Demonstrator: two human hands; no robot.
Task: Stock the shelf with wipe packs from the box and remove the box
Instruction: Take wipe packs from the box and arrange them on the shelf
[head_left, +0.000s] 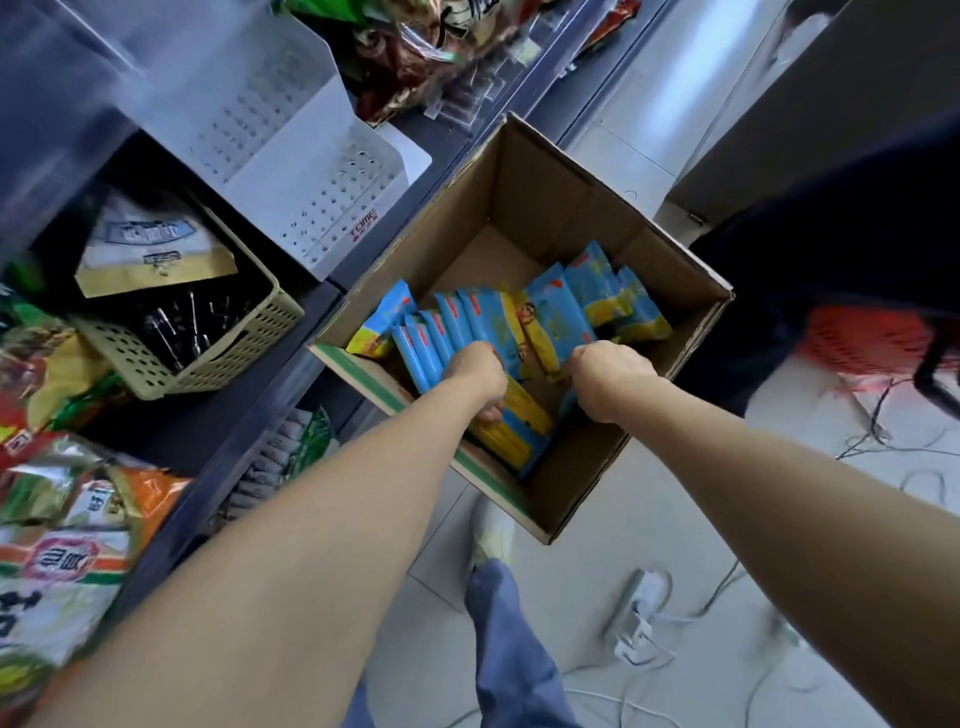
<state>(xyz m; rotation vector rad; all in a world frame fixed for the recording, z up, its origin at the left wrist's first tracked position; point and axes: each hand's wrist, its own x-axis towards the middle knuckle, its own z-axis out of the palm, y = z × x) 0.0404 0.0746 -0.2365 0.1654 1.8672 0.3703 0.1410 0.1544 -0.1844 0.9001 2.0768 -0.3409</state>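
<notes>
Both hands are down inside the cardboard box (571, 171). The left hand (475, 371) grips a bunch of wipe packs (493, 322) (blue and yellow), and the right hand (608, 374) curls round more just beside it.

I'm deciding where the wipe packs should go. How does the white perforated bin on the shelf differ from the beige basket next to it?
The white bin looks empty, with its holed floor bare. The beige basket already holds dark packets and a printed card. The white bin is clearly larger than the beige basket. It also carries a small red mark on its front wall, while the beige basket shows none. Both are open-topped perforated plastic containers.
</notes>
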